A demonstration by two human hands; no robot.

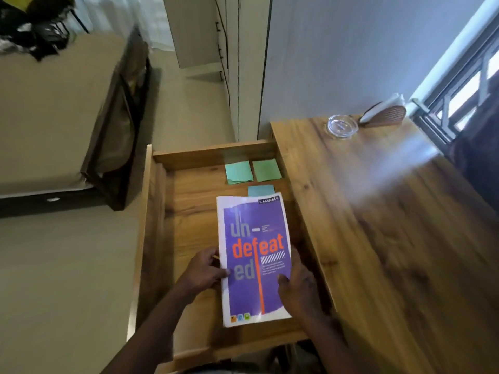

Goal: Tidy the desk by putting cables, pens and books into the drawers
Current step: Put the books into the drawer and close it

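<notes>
Brown wooden counter [378,211] at right. Open wooden drawer [189,211] pulled out beside it. Purple-and-white softcover notebook [253,255] in drawer's right half. Left hand [201,271] fingers curled round its left edge; right hand [297,284] grips right edge, thumb on cover. Green square sticky notes [239,171] behind.

The white-edged purple paper notebook [253,260] carries orange and grey lettering (plus an orange stripe); square paper sticky notes [239,171] are green, the wooden drawer [189,211] brown-grained.
</notes>
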